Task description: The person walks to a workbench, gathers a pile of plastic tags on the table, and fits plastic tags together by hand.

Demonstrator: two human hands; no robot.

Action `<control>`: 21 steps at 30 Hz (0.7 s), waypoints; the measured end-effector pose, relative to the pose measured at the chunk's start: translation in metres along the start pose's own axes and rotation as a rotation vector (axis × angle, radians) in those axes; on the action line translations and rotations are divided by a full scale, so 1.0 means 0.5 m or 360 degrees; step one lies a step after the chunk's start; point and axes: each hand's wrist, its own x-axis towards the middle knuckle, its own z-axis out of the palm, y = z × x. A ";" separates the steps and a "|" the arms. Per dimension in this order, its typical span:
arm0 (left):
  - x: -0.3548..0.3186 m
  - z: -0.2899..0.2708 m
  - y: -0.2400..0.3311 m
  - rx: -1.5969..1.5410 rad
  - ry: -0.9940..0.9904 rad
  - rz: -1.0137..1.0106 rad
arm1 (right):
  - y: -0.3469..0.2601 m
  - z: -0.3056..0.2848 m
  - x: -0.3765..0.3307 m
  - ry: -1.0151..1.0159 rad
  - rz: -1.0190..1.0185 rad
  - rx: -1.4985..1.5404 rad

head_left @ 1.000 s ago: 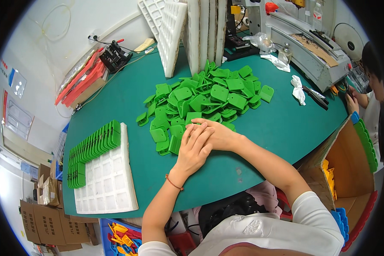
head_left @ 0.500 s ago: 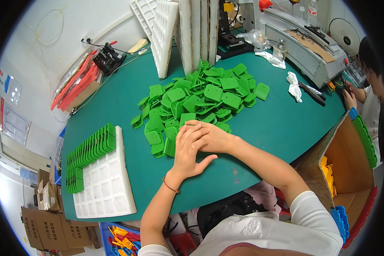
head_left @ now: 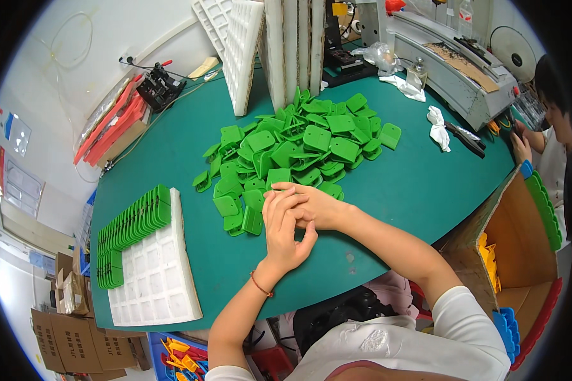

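My left hand [head_left: 288, 232] and my right hand [head_left: 322, 206] are pressed together over the near edge of a heap of green plastic clips [head_left: 318, 138]. The left fingers curl over the right hand, the left thumb bent in toward it. Most of the right fingers are hidden beneath; I see no object between the hands. At the left, a white gridded tray [head_left: 156, 279] lies on the table. Green clips with dark middles [head_left: 136, 219] stand in a close row along its far side, with a shorter stack at its left edge.
More white gridded trays [head_left: 241, 57] stand upright behind the heap on the green table [head_left: 400, 190]. Black-handled pliers [head_left: 467, 140] and crumpled tissue [head_left: 437, 129] lie right, near a grey machine [head_left: 457, 70]. A cardboard box [head_left: 521, 235] stands at the right edge; another person [head_left: 553, 136] sits beyond.
My left thumb has bent inward toward the right hand, and the left wrist has shifted slightly right and nearer me. The hands remain together; the clips and tray stay in place.
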 end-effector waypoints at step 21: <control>-0.001 -0.047 -0.088 0.0553 -0.0127 -0.0535 | -0.037 -0.053 0.021 0.0123 0.0390 -0.0368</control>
